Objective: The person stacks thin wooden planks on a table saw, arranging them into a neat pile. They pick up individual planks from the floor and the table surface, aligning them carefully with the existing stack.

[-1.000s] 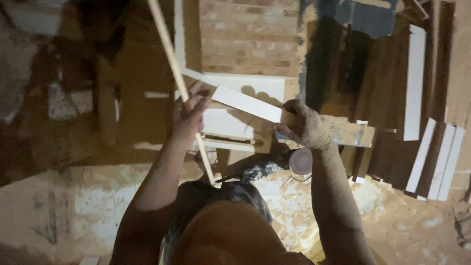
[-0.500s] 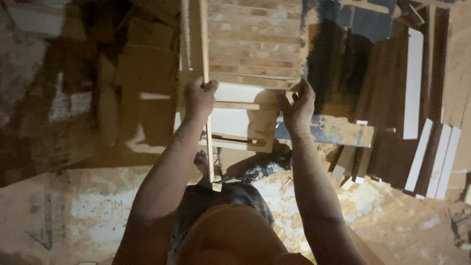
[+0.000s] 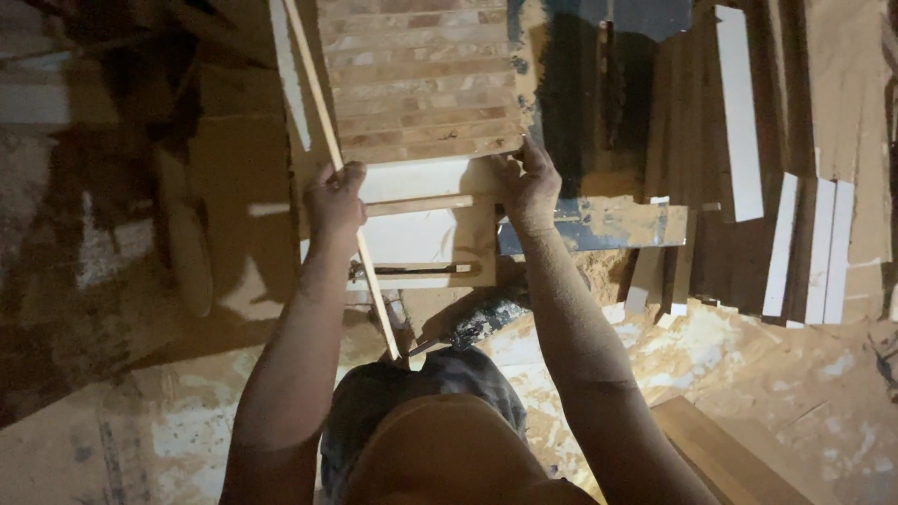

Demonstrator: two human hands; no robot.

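Observation:
My left hand (image 3: 334, 198) grips a long thin wooden stick (image 3: 318, 103) that runs from the top of the view down to near my knees. My right hand (image 3: 529, 182) holds the right end of a short wooden strip (image 3: 421, 204), which lies across between both hands, its left end at my left hand. Under the strip sits a white board (image 3: 426, 234). A slatted wooden panel (image 3: 416, 79) lies just beyond my hands.
Several white strips (image 3: 781, 243) and a longer white strip (image 3: 739, 112) lie among dark planks at the right. A blue-painted board (image 3: 599, 229) is right of the white board. A dusty tool (image 3: 482, 323) rests near my knees on sawdust-covered chipboard (image 3: 730, 374).
My right hand has turned the short white piece from slanting to level across the white board. The long stick in my left hand swung upright, then tilted back. The view shifted left.

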